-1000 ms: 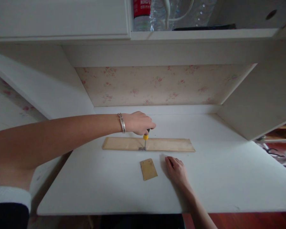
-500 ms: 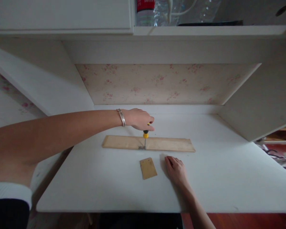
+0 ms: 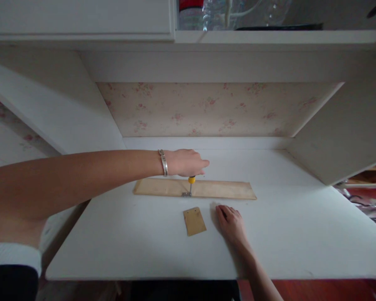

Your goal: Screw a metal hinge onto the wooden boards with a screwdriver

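My left hand (image 3: pixel 189 162), with a silver bracelet at the wrist, is closed round the handle of a screwdriver (image 3: pixel 191 180). Only the yellow lower end of the handle and the thin shaft show below the fingers. The shaft stands upright, its tip at a small metal hinge (image 3: pixel 186 194) on the front edge of a long wooden board (image 3: pixel 222 189). My right hand (image 3: pixel 231 221) rests on the table with curled fingers; whether anything is inside them is hidden. Left of it lies a small tan piece of card or thin board (image 3: pixel 194 221) with two holes near its top edge.
The white tabletop (image 3: pixel 301 234) is bounded by side panels (image 3: pixel 341 138) and a flowered back wall (image 3: pixel 207 110). Overhead hangs a cabinet (image 3: pixel 81 21), with plastic bottles (image 3: pixel 191 19) on its open shelf. Clutter (image 3: pixel 368 205) lies beyond the right edge.
My left hand has turned on the screwdriver and sits slightly lower and further right, covering more of the handle. My right hand, the board and the tan piece have stayed put.
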The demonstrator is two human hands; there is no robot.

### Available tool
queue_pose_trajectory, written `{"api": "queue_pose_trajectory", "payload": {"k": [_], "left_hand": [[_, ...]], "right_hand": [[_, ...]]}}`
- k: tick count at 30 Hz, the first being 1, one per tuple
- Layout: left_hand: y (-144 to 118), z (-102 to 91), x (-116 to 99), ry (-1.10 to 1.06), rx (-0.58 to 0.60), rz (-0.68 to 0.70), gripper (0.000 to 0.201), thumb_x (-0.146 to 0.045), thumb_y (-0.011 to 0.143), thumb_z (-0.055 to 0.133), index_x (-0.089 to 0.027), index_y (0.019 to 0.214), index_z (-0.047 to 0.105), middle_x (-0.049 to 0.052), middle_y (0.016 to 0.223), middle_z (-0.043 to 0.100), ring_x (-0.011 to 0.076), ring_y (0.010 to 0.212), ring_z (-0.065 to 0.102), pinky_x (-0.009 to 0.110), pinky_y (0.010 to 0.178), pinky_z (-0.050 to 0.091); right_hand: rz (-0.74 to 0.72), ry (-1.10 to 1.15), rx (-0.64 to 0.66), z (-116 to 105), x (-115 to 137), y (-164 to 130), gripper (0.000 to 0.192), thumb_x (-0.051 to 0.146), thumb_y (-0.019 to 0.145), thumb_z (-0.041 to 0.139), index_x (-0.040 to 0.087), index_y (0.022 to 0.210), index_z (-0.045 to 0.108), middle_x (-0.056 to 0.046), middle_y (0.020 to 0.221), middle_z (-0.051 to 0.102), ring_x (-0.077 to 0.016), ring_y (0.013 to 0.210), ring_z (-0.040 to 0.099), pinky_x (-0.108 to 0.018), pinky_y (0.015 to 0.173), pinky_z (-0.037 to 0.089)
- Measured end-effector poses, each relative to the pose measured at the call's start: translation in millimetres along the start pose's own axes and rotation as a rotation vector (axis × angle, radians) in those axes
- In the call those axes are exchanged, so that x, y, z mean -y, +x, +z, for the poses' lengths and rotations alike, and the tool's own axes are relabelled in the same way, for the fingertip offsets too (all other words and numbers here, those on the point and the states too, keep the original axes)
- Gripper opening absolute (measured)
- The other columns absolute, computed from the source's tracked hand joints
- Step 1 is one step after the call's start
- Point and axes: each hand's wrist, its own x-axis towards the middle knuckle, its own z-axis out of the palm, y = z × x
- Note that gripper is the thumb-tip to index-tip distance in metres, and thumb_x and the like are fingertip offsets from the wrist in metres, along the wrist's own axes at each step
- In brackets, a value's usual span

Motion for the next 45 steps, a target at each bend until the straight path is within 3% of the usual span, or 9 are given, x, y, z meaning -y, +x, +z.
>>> {"api": "queue_pose_trajectory", "payload": {"k": [5, 9, 15, 21, 26, 30, 33, 38, 45], "left_hand": [[-5.3, -7.8, -1.4, 0.017, -0.046, -0.014, 0.043, -0.054, 0.087, 0.046, -0.022, 0.114, 0.056, 0.012, 0.106, 0.061, 0.0257, 0.086, 0.060, 0.033, 0.066, 0.043], [-9.1, -16.3, 5.1, -0.044, 0.040, 0.141, 0.031, -0.033, 0.080, 0.062, -0.028, 0.110, 0.058, 0.004, 0.111, 0.060, 0.0214, 0.089, 0.059, 0.028, 0.066, 0.041], [-7.8, -13.5, 4.5, -0.017, -0.003, -0.084, 0.039, -0.048, 0.091, 0.038, -0.021, 0.106, 0.061, 0.011, 0.096, 0.063, 0.0246, 0.080, 0.059, 0.033, 0.065, 0.042], [-9.7, -11.6, 3.7, -0.039, 0.049, 0.163, 0.033, -0.038, 0.083, 0.057, -0.028, 0.114, 0.057, 0.005, 0.114, 0.058, 0.0208, 0.088, 0.058, 0.030, 0.069, 0.042], [-7.4, -7.6, 5.0, -0.016, 0.045, -0.041, 0.039, -0.048, 0.091, 0.037, -0.022, 0.109, 0.059, 0.011, 0.099, 0.062, 0.0245, 0.082, 0.059, 0.034, 0.067, 0.042], [-10.3, -7.7, 8.0, -0.072, 0.043, 0.114, 0.043, -0.046, 0.083, 0.054, -0.028, 0.122, 0.051, 0.007, 0.122, 0.054, 0.0220, 0.087, 0.059, 0.031, 0.068, 0.042], [-10.4, -7.8, 9.1, -0.053, 0.065, 0.174, 0.032, -0.035, 0.081, 0.060, -0.029, 0.112, 0.057, 0.004, 0.111, 0.059, 0.0205, 0.088, 0.058, 0.029, 0.068, 0.041], [-4.2, -4.2, 6.5, 0.006, 0.034, 0.007, 0.038, -0.053, 0.088, 0.044, -0.024, 0.106, 0.060, 0.009, 0.090, 0.064, 0.0246, 0.082, 0.059, 0.033, 0.068, 0.041], [-10.4, -13.3, 4.0, -0.077, 0.057, 0.160, 0.038, -0.035, 0.079, 0.062, -0.034, 0.117, 0.054, 0.002, 0.119, 0.057, 0.0196, 0.095, 0.057, 0.028, 0.072, 0.041]], "right_hand": [[0.001, -0.001, -0.001, -1.3, 1.7, 0.3, 0.040, 0.042, 0.097, 0.034, 0.019, 0.088, 0.066, -0.006, 0.086, 0.068, -0.0196, 0.080, 0.059, -0.029, 0.076, 0.035], [-0.003, -0.004, 0.002, -2.8, 3.4, 0.7, 0.039, 0.041, 0.097, 0.035, 0.019, 0.088, 0.066, -0.005, 0.085, 0.067, -0.0192, 0.079, 0.059, -0.029, 0.075, 0.035], [-0.006, -0.009, 0.001, -2.9, 3.8, 1.3, 0.039, 0.040, 0.097, 0.035, 0.019, 0.087, 0.066, -0.006, 0.085, 0.067, -0.0194, 0.080, 0.059, -0.029, 0.075, 0.035], [-0.009, -0.007, -0.001, -0.5, 1.8, 0.9, 0.039, 0.041, 0.097, 0.035, 0.019, 0.087, 0.066, -0.006, 0.085, 0.067, -0.0198, 0.079, 0.060, -0.029, 0.075, 0.035], [-0.013, -0.004, -0.008, 0.0, 1.1, 1.0, 0.037, 0.040, 0.097, 0.036, 0.019, 0.088, 0.066, -0.006, 0.086, 0.067, -0.0194, 0.080, 0.059, -0.029, 0.075, 0.035], [-0.016, -0.006, -0.002, -0.1, 1.0, 1.0, 0.036, 0.038, 0.097, 0.036, 0.019, 0.087, 0.065, -0.005, 0.084, 0.067, -0.0194, 0.079, 0.059, -0.029, 0.075, 0.035], [-0.017, -0.007, 0.004, -0.4, 1.0, 0.8, 0.036, 0.038, 0.097, 0.036, 0.019, 0.087, 0.065, -0.004, 0.084, 0.067, -0.0195, 0.079, 0.059, -0.029, 0.075, 0.035], [-0.016, -0.007, 0.007, -2.1, 2.5, 0.7, 0.037, 0.040, 0.097, 0.036, 0.020, 0.088, 0.065, -0.005, 0.085, 0.067, -0.0194, 0.080, 0.059, -0.029, 0.076, 0.034], [-0.008, -0.019, 0.009, -2.5, 3.7, 1.1, 0.037, 0.040, 0.097, 0.036, 0.020, 0.088, 0.066, -0.005, 0.085, 0.067, -0.0191, 0.079, 0.059, -0.029, 0.075, 0.035]]}}
